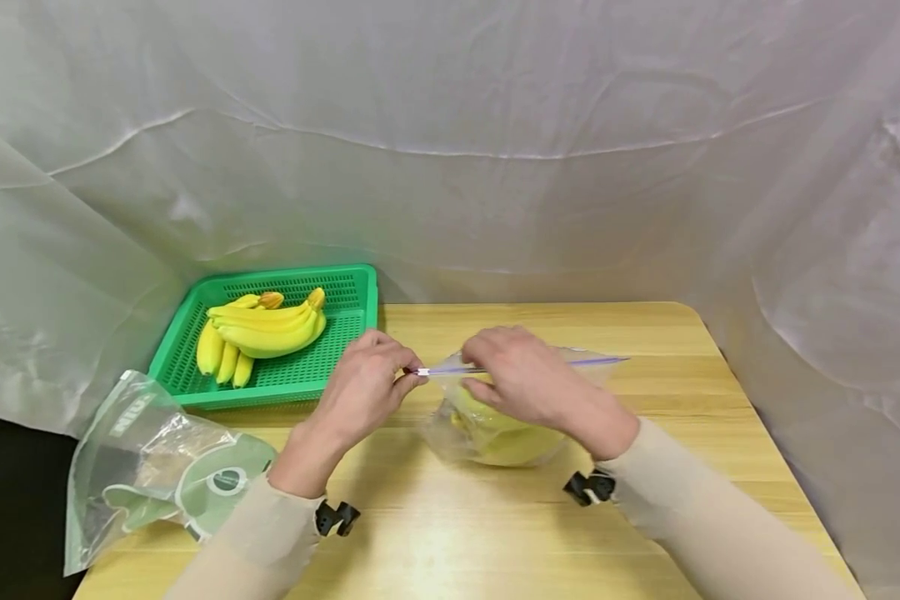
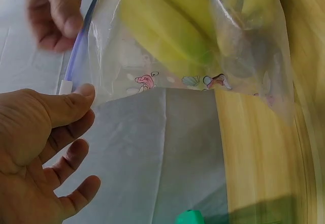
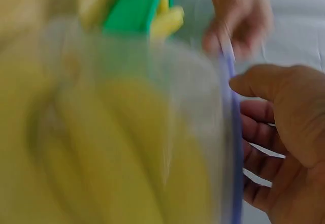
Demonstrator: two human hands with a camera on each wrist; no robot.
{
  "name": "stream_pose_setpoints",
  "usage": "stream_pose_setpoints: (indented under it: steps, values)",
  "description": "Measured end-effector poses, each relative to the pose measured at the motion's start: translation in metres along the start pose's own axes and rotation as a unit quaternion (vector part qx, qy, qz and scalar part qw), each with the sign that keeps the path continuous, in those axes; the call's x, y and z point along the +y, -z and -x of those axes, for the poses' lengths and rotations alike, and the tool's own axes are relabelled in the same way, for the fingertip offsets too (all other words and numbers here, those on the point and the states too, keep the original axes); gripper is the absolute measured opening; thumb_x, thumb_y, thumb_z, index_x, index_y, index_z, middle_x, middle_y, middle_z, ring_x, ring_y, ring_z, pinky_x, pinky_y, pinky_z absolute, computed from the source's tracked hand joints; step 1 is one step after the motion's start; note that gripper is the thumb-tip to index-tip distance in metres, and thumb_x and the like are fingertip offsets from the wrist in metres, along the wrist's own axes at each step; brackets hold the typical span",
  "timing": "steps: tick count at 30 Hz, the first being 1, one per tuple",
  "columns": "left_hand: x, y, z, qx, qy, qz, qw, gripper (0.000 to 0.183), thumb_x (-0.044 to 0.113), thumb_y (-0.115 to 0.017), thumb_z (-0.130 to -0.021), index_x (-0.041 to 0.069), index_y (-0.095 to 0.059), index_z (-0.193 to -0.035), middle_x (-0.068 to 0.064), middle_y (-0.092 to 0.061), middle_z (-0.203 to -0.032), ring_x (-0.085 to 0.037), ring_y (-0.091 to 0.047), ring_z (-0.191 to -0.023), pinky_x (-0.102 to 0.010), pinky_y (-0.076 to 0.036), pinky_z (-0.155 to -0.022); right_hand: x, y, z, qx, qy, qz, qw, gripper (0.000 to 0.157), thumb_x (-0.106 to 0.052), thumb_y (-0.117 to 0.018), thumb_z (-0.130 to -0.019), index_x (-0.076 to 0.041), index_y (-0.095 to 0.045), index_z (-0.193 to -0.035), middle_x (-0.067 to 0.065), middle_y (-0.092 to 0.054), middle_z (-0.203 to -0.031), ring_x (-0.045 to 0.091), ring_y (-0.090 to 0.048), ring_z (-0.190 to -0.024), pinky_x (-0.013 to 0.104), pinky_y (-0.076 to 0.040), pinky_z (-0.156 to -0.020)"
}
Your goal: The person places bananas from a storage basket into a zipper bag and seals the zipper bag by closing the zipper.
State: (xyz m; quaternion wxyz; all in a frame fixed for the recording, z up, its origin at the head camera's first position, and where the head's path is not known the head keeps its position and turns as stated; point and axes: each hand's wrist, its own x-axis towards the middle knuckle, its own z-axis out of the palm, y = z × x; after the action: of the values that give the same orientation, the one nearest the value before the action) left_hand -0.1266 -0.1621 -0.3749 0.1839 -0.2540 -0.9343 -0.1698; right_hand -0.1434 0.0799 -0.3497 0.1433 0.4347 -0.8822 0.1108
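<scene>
A clear zip bag (image 1: 450, 433) with bananas (image 2: 162, 26) inside is held up over the table, its purple zip strip (image 1: 600, 361) along the top. Small coloured prints show on the bag in the left wrist view. My left hand (image 1: 367, 379) pinches the strip's left end at the white slider (image 1: 422, 372) between thumb and index finger; its other fingers are loosely bent. My right hand (image 1: 525, 375) is at the middle of the strip, thumb and fingers apart on either side of it. Whether they touch the strip cannot be made out. The right wrist view is blurred.
A green basket (image 1: 270, 390) with bananas (image 1: 270, 329) stands at the back left. Left of my left forearm lies another clear bag (image 1: 157, 467) with a green print. Grey sheeting (image 1: 495, 217) hangs behind and beside the wooden table (image 1: 690, 483).
</scene>
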Motion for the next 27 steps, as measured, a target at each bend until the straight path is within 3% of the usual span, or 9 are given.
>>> stream_pose_setpoints:
  steps: [3,6,12,20,27]
  values:
    - [0.002,-0.001,0.000,0.000,-0.004,0.003,1.0000,0.008,0.028,-0.078,-0.083,0.022,-0.074,-0.084,0.011,-0.073,-0.084,-0.013,-0.054,-0.090,-0.032,-0.044,-0.081,-0.016,-0.014,-0.015,0.035,0.036,0.006,0.999,0.017,-0.024,-0.064,-0.093,-0.009,-0.064,-0.099,-0.001,-0.062,-0.088,0.014,-0.056,-0.074,0.032,-0.052,-0.072]
    - [0.003,-0.002,0.000,-0.002,-0.005,0.008,1.0000,0.008,0.028,-0.078,-0.083,0.022,-0.073,-0.083,0.011,-0.073,-0.083,-0.012,-0.054,-0.091,-0.032,-0.043,-0.081,-0.025,-0.022,-0.023,0.047,0.046,0.012,0.998,0.014,-0.023,-0.063,-0.094,-0.010,-0.065,-0.097,-0.003,-0.058,-0.083,0.011,-0.051,-0.070,0.025,-0.050,-0.066]
    - [0.004,-0.001,-0.001,-0.017,0.007,0.017,0.9997,0.007,0.027,-0.078,-0.083,0.022,-0.073,-0.081,0.012,-0.072,-0.082,-0.012,-0.053,-0.092,-0.031,-0.043,-0.083,-0.030,-0.025,-0.026,0.038,0.050,0.025,0.998,0.015,-0.024,-0.061,-0.096,-0.010,-0.064,-0.092,-0.003,-0.054,-0.078,0.010,-0.046,-0.068,0.021,-0.045,-0.061]
    - [0.001,0.005,-0.001,-0.084,0.049,0.042,0.9944,0.008,0.031,-0.079,-0.082,0.024,-0.075,-0.079,0.015,-0.071,-0.079,-0.011,-0.055,-0.096,-0.033,-0.045,-0.086,-0.031,-0.026,-0.028,0.014,0.068,0.024,0.997,0.014,-0.019,-0.060,-0.094,-0.011,-0.057,-0.083,-0.004,-0.049,-0.072,0.009,-0.043,-0.064,0.020,-0.041,-0.057]
    - [-0.002,0.004,0.001,-0.083,0.065,0.059,0.9927,0.008,0.034,-0.079,-0.081,0.028,-0.075,-0.076,0.015,-0.071,-0.081,-0.012,-0.058,-0.095,-0.033,-0.048,-0.082,-0.029,-0.026,-0.024,-0.005,0.050,0.004,0.999,0.013,-0.016,-0.060,-0.092,-0.012,-0.056,-0.081,-0.005,-0.049,-0.071,0.008,-0.042,-0.062,0.019,-0.040,-0.056]
